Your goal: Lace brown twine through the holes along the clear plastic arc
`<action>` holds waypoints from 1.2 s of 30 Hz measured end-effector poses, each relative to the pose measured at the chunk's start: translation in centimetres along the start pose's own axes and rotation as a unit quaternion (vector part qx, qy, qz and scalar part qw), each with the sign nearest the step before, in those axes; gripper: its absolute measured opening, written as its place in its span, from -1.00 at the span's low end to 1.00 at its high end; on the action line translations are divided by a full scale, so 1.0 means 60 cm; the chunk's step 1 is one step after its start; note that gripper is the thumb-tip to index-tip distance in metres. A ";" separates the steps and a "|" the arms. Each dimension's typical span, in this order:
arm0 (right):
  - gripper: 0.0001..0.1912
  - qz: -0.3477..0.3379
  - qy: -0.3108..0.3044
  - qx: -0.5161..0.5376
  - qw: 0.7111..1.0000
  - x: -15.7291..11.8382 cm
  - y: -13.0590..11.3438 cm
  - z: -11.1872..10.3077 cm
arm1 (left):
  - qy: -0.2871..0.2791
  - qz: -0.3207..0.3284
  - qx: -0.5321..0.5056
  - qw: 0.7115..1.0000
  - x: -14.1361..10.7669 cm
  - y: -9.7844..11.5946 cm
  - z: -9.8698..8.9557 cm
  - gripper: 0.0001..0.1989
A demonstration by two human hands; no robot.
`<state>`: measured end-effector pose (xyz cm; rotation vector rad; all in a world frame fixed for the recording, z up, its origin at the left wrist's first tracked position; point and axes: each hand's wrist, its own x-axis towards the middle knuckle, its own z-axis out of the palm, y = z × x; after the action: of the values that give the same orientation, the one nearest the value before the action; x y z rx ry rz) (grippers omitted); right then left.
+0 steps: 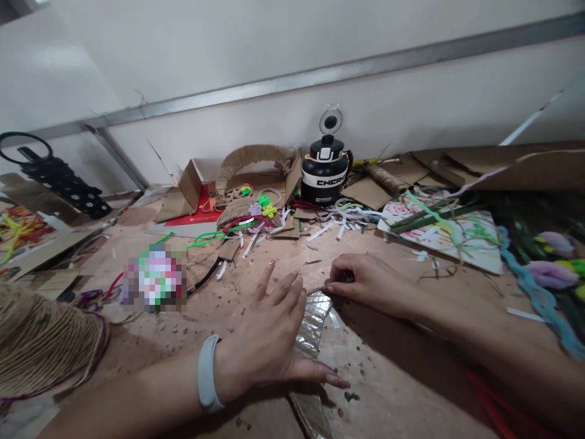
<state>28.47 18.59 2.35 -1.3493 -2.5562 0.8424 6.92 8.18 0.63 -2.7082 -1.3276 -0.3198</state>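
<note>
A curved brown strip with a shiny, clear-taped surface (314, 326) lies on the table in front of me. My left hand (269, 332), with a pale band on its wrist, is spread over the strip, fingers stretched out and thumb across it. At the strip's far end my right hand (354, 281) is closed, thumb and fingertips pressed together by its corner. What sits between those fingertips is hidden. To the left stands a large cone of jute twine (41, 341).
A black-and-white jug (325, 174) with its lid up stands at the back, beside a twine-wrapped arch (258, 157) with fuzzy flowers. Painted paper (479, 241), cardboard pieces (525, 167) and a wavy blue strip (532, 292) lie right. A dark bottle (66, 183) leans at left.
</note>
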 end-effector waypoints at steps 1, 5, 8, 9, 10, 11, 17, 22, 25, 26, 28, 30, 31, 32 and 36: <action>-0.70 0.001 0.000 0.002 1.000 0.000 0.000 0.000 | -0.002 -0.009 -0.007 1.000 0.001 0.000 -0.001 0.11; -0.71 0.003 -0.007 0.017 1.000 -0.001 -0.003 0.000 | -0.024 -0.028 -0.041 0.998 0.004 -0.001 -0.005 0.07; -0.72 0.009 -0.013 0.020 1.000 -0.003 -0.006 0.000 | -0.051 -0.016 -0.065 0.996 0.007 -0.003 -0.004 0.04; -0.73 0.011 -0.014 0.019 1.000 -0.003 -0.006 -0.001 | -0.061 -0.014 -0.071 0.996 0.009 -0.004 -0.004 0.03; -0.73 0.010 -0.015 0.019 1.000 -0.003 -0.006 -0.002 | -0.070 -0.013 -0.074 0.995 0.010 -0.005 -0.003 0.03; -0.73 0.008 -0.016 0.020 1.000 -0.002 -0.005 -0.004 | -0.078 -0.012 -0.075 0.994 0.011 -0.006 -0.003 0.04; -0.73 0.009 -0.024 0.014 1.000 0.001 0.006 -0.017 | -0.088 -0.017 -0.073 0.993 0.017 -0.007 -0.005 0.06; -0.76 0.013 -0.026 -0.009 1.000 0.000 0.009 -0.019 | -0.090 -0.023 -0.085 0.992 0.017 -0.007 -0.007 0.05; -0.76 0.012 -0.029 -0.012 0.999 -0.002 0.009 -0.017 | -0.089 -0.024 -0.087 0.992 0.017 -0.007 -0.006 0.04; -0.77 0.014 -0.030 -0.012 0.999 -0.002 0.009 -0.016 | -0.086 -0.024 -0.086 0.992 0.018 -0.007 -0.005 0.05; -0.78 0.020 -0.032 -0.013 0.999 -0.002 0.009 -0.015 | -0.080 -0.023 -0.083 0.993 0.018 -0.008 -0.003 0.04; -0.78 0.026 -0.034 -0.014 0.999 -0.001 0.008 -0.014 | -0.075 -0.020 -0.080 0.994 0.018 -0.009 -0.001 0.05; -0.79 0.030 -0.036 -0.013 0.999 -0.001 0.008 -0.014 | -0.072 -0.018 -0.079 0.994 0.018 -0.009 -0.001 0.04; -0.79 0.035 -0.038 -0.012 0.999 0.000 0.007 -0.014 | -0.071 -0.018 -0.078 0.994 0.018 -0.009 -0.002 0.03; -0.80 0.045 -0.044 -0.012 0.998 0.001 0.006 -0.015 | -0.077 -0.026 -0.073 0.994 0.019 -0.006 -0.005 0.03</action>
<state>29.02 19.19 2.90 -1.4771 -2.5961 0.9095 7.24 9.23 1.20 -2.8738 -1.4707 -0.2244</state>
